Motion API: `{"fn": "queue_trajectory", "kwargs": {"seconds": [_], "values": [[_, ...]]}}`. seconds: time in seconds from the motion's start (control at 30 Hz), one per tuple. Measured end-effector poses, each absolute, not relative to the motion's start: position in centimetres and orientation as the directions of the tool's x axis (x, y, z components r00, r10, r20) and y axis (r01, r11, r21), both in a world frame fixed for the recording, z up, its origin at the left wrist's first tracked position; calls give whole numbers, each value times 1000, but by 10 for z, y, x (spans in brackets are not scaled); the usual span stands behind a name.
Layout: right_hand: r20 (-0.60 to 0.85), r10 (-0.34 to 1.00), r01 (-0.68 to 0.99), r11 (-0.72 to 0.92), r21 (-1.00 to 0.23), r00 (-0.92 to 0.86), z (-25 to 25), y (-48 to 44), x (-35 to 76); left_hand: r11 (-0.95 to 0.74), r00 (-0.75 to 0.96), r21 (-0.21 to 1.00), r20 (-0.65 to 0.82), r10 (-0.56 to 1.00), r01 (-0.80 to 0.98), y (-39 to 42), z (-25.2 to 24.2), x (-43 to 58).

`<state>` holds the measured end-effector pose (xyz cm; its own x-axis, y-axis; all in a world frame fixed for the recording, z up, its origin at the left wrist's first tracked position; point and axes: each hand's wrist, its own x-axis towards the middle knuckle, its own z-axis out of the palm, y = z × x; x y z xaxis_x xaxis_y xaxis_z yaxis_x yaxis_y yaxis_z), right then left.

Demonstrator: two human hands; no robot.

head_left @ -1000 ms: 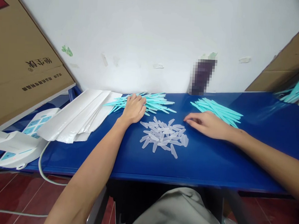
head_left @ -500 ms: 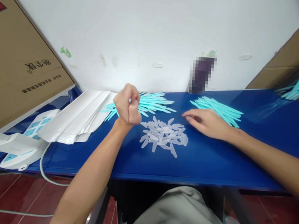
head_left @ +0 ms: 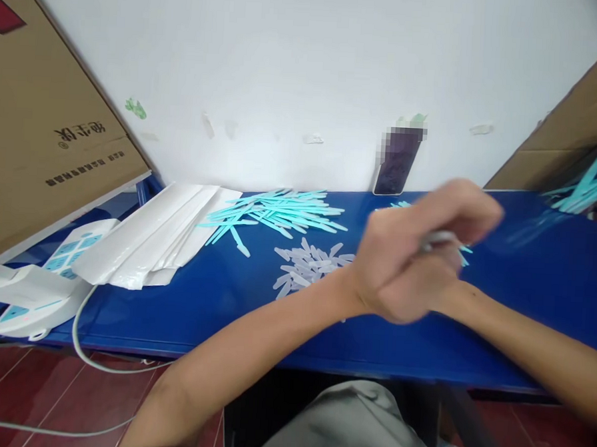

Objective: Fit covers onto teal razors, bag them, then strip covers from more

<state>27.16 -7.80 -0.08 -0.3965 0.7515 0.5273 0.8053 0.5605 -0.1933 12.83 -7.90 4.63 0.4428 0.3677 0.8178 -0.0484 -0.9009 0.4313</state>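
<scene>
My left hand (head_left: 407,259) is a fist, smeared by motion, crossing in front of my right hand. The end of a small grey, rod-like thing (head_left: 438,239) shows in its curled fingers; its kind I cannot make out. My right hand (head_left: 442,288) is mostly hidden behind the left, only its wrist side showing, and its fingers cannot be seen. Under the left forearm lies a pile of translucent, blade-shaped plastic pieces (head_left: 309,264). Behind it spreads a pile of slim turquoise sticks (head_left: 284,213), like eyebrow razors. The hands mostly cover a second turquoise pile (head_left: 465,257).
White plastic bags (head_left: 162,236) and a white-blue power strip (head_left: 60,278) with a cable lie on the blue table (head_left: 183,317). A phone (head_left: 396,165) leans on the wall. A cardboard box (head_left: 58,124) stands left. More turquoise sticks (head_left: 588,182) stand in a clear container at right.
My left fist has swung right, from beside the left turquoise pile to in front of my right hand. One turquoise stick now points out from that pile towards me.
</scene>
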Motion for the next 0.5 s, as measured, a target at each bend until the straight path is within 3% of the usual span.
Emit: {"fn": "queue_trajectory", "kwargs": {"seconds": [0.07,0.17,0.3,0.4,0.5], "values": [[545,760,802,547,-242,-354,7,-77,277,-882,329,447,864,381,-151,-61,49,114],[505,798,802,518,-297,-329,14,-74,281,-846,409,532,779,475,-29,-31,41,81],[395,819,820,525,-227,-416,11,-71,277,-784,571,610,606,553,113,-7,21,42],[338,849,852,485,-196,-406,8,-73,274,-801,540,564,619,571,199,-4,13,30],[316,857,859,477,-186,-408,8,-75,273,-855,567,417,640,517,309,-7,11,30]]}}
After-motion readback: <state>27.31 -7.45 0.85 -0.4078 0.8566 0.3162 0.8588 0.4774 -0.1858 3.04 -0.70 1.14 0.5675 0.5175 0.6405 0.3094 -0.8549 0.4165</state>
